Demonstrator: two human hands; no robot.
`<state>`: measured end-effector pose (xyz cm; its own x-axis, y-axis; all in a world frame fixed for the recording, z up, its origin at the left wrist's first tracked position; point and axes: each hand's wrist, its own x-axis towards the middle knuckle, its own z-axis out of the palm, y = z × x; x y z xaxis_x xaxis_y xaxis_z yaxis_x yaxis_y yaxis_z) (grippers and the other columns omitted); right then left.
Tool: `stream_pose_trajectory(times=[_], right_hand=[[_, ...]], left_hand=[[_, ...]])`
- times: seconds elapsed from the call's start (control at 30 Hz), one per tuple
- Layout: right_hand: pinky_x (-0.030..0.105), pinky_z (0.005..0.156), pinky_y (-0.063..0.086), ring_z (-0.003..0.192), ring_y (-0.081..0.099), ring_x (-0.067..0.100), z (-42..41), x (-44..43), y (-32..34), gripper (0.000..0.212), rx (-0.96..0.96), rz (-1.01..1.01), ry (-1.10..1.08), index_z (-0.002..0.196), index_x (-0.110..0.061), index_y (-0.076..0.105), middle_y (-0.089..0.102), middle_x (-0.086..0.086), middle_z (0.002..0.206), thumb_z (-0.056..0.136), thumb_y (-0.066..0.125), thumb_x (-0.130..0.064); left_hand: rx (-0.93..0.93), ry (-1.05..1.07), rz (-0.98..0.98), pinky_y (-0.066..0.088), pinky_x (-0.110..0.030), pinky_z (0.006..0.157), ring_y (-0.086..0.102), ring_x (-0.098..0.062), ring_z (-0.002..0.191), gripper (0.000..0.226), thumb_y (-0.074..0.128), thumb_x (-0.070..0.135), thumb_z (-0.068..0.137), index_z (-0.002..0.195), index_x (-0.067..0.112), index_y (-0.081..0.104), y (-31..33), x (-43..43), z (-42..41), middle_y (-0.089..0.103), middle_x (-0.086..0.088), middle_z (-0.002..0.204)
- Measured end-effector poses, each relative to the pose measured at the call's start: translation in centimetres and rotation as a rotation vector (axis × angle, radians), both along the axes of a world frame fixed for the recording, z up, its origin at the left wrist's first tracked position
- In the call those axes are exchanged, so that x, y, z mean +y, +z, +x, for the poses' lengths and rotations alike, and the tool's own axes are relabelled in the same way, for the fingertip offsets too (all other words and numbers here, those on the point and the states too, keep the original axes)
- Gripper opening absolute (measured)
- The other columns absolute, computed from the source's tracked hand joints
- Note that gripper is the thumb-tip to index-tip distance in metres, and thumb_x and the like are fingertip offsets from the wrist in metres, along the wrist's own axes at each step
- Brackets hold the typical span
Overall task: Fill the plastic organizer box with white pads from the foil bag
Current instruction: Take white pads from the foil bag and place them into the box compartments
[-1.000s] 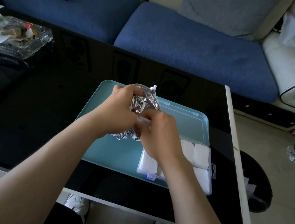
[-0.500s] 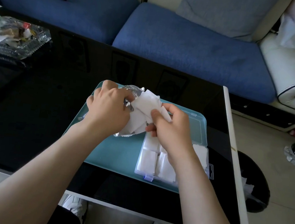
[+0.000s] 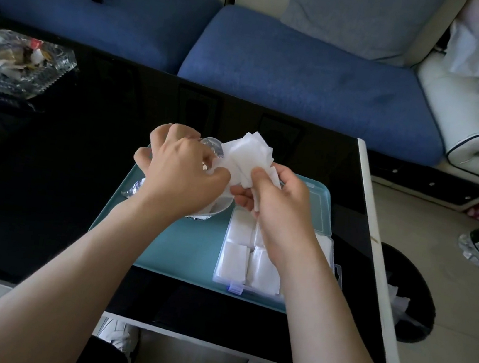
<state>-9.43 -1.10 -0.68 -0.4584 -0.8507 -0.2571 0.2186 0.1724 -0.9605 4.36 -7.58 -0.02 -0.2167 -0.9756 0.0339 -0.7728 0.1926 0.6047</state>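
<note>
Table (image 3: 47, 185), teal tray (image 3: 176, 249) under organizer box (image 3: 235, 287).

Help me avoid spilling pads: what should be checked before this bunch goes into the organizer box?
1. The right hand pinches the bunch of white pads: ok.
2. The bunch is free of the foil bag: cannot tell, the hands hide its lower end.
3. The left hand grips the foil bag: ok.
4. The organizer box is open: ok.
5. A free compartment: cannot tell; those in view hold stored pads, the right forearm hides the rest.
</note>
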Motion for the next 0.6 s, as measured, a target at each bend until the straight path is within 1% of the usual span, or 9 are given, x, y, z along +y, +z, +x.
stream_pose_trajectory(times=[0.1,0.17,0.23,0.27,0.33,0.4,0.5,0.57,0.6], right_hand=[[0.026,0.069,0.059,0.08,0.08,0.02,-0.1,0.0,0.4,0.013,-0.065,-0.025,-0.046,0.112,-0.011,0.069,0.08,0.001,0.082,0.103,0.06,-0.01],[0.025,0.067,0.058,0.078,0.079,0.019,-0.3,-0.1,0.5,0.013,-0.121,-0.053,-0.086,0.113,-0.009,0.067,0.08,-0.002,0.079,0.101,0.062,-0.009],[0.026,0.067,0.058,0.078,0.078,0.019,-0.5,-0.1,0.6,0.014,-0.151,-0.074,-0.123,0.115,-0.01,0.066,0.079,-0.001,0.079,0.101,0.064,-0.011],[0.027,0.067,0.057,0.077,0.077,0.018,-0.6,0.0,0.6,0.015,-0.156,-0.083,-0.143,0.115,-0.011,0.066,0.079,0.0,0.08,0.1,0.065,-0.011],[0.028,0.067,0.055,0.071,0.073,0.015,-0.7,0.0,0.6,0.017,-0.145,-0.102,-0.178,0.116,-0.011,0.067,0.077,0.0,0.078,0.099,0.065,-0.01],[0.028,0.066,0.053,0.066,0.066,0.012,-1.0,0.3,0.8,0.022,-0.131,-0.124,-0.207,0.118,-0.013,0.069,0.075,-0.003,0.075,0.097,0.065,-0.007],[0.03,0.067,0.051,0.065,0.061,0.012,-1.4,0.9,1.0,0.028,-0.121,-0.148,-0.248,0.119,-0.018,0.072,0.076,0.0,0.083,0.095,0.064,-0.006],[0.03,0.067,0.051,0.066,0.06,0.013,-1.6,1.3,1.1,0.028,-0.121,-0.156,-0.276,0.118,-0.018,0.073,0.075,0.002,0.086,0.095,0.064,-0.006],[0.029,0.066,0.05,0.067,0.06,0.013,-1.7,1.5,1.1,0.028,-0.122,-0.155,-0.289,0.118,-0.018,0.073,0.074,0.002,0.085,0.095,0.063,-0.006]], left_hand=[[0.077,0.041,-0.075,0.028,-0.045,0.105,0.031,-0.024,0.136,0.012,0.066,0.034,0.087,0.084,0.024,0.07,0.0,-0.1,-0.2,0.049,0.008,0.132],[0.13,0.057,-0.11,0.032,-0.042,0.103,0.037,-0.025,0.13,0.006,0.066,0.029,0.092,0.088,0.023,0.065,0.1,-0.1,-0.4,0.052,0.006,0.128],[0.218,0.066,-0.136,0.037,-0.035,0.096,0.046,-0.027,0.122,0.007,0.064,0.025,0.094,0.091,0.019,0.064,0.2,-0.1,-0.6,0.059,0.002,0.119],[0.261,0.073,-0.152,0.039,-0.032,0.089,0.053,-0.027,0.113,0.01,0.064,0.024,0.095,0.09,0.015,0.064,0.3,0.0,-0.7,0.063,0.001,0.112],[0.339,0.094,-0.179,0.047,-0.036,0.075,0.062,-0.028,0.09,0.016,0.064,0.022,0.093,0.086,0.008,0.064,0.6,0.2,-0.8,0.069,-0.003,0.092],[0.391,0.1,-0.195,0.05,-0.041,0.068,0.061,-0.028,0.075,0.018,0.063,0.021,0.09,0.081,0.005,0.063,1.0,0.6,-1.2,0.067,-0.009,0.079],[0.459,0.119,-0.122,0.042,-0.037,0.057,0.047,-0.024,0.062,0.022,0.059,0.02,0.088,0.078,0.0,0.058,1.4,1.3,-2.1,0.062,-0.017,0.074],[0.508,0.141,-0.03,0.039,-0.032,0.056,0.042,-0.017,0.062,0.023,0.059,0.02,0.087,0.08,-0.001,0.057,1.3,1.6,-2.7,0.058,-0.016,0.071],[0.547,0.148,0.016,0.044,-0.03,0.058,0.045,-0.016,0.063,0.022,0.059,0.02,0.087,0.081,-0.001,0.057,1.2,1.7,-3.1,0.057,-0.013,0.07]])
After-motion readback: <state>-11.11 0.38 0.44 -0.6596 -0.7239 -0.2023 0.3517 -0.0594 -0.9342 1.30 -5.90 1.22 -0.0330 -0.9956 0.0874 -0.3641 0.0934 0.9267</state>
